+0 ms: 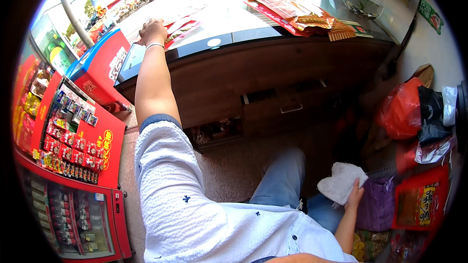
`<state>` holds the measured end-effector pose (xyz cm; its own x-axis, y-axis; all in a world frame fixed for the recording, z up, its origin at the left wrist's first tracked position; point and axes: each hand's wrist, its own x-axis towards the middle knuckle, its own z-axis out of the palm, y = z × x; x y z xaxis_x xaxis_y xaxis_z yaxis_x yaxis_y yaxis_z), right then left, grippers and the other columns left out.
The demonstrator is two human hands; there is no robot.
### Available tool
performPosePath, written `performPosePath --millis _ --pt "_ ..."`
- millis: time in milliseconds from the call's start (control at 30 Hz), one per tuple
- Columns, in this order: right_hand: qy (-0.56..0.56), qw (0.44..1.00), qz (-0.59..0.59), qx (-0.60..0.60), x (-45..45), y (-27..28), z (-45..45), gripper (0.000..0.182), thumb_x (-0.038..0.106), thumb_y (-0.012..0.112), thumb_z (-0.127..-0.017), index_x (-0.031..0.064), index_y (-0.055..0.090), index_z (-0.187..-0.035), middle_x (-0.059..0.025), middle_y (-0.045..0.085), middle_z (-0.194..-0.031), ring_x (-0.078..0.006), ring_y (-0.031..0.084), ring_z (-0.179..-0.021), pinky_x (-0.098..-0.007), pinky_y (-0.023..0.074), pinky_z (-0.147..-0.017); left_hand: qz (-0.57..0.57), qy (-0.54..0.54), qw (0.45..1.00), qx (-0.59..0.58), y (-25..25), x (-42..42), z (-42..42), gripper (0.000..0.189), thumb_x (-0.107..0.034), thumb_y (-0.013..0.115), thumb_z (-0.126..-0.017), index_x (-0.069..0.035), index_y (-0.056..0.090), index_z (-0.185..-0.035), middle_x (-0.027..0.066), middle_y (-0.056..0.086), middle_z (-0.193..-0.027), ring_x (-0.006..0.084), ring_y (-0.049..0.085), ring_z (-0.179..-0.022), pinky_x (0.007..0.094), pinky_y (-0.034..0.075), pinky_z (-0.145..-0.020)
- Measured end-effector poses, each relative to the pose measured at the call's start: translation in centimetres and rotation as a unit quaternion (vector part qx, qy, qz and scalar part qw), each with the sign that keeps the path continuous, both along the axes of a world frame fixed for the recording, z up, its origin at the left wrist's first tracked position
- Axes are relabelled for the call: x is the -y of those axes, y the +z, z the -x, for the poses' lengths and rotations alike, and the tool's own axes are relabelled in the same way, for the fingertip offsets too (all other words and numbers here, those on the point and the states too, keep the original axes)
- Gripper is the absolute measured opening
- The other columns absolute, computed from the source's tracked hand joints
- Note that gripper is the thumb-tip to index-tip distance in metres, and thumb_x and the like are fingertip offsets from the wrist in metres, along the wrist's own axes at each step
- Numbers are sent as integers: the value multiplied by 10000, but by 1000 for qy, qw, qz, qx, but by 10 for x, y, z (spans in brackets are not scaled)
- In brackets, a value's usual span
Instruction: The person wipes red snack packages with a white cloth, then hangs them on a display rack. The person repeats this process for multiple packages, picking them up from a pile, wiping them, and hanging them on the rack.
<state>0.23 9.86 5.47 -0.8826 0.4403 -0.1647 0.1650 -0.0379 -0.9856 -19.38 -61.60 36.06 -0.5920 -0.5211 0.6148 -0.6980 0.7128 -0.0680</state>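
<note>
My left hand (153, 31) reaches out to the left end of a glass-topped counter (252, 35). Its fingers curl over a red and white plastic package (181, 31), and the fingertips are hidden. Glare washes out much of the counter top beyond. Low on the right, near my knee, my right hand (354, 195) grips a folded white cloth (342, 182) by its right edge. Several red and orange food bags (292, 12) lie in a pile on the counter's right part.
Beneath the counter is a drawer with a metal handle (291, 109). A glass bowl with a plant (362, 5) stands at its right end. Plastic bags (402, 109) hang at right, above packaged goods (416, 204). Leftward are a snack rack (73, 131), a drinks fridge (73, 219) and a chest freezer (106, 62).
</note>
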Motion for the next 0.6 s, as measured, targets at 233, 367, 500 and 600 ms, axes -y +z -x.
performPosePath --millis 233,367,500,600 --pt "41 999 -7 8 31 1 17 448 332 533 -893 -46 508 -1133 -88 574 -1067 -158 539 -946 -287 417 -844 -18 -17 999 36 -6 10 29 216 -144 475 -853 -141 647 -984 19 606 -1101 196 522 -1084 368 387 -900" --pt "57 998 -11 -13 50 8 22 444 327 544 -888 -49 515 -1123 -88 573 -1067 -153 530 -948 -284 407 -852 -34 -23 998 44 -6 15 36 223 -146 464 -863 -116 634 -1003 42 605 -1106 199 524 -1080 375 382 -909" --pt "132 991 -7 -17 64 18 27 434 317 560 -879 -45 519 -1115 -78 578 -1045 -143 524 -937 -282 411 -835 -103 -21 994 8 -8 41 51 388 -230 524 -822 -174 527 -1205 98 584 -1152 249 518 -1118 376 382 -940" --pt "157 986 11 -54 93 45 30 396 298 566 -877 -39 537 -1083 -61 585 -1003 -128 521 -908 -279 417 -817 -170 -4 985 27 0 41 57 292 -167 449 -861 -116 604 -1102 120 584 -1153 270 558 -1077 396 464 -854"
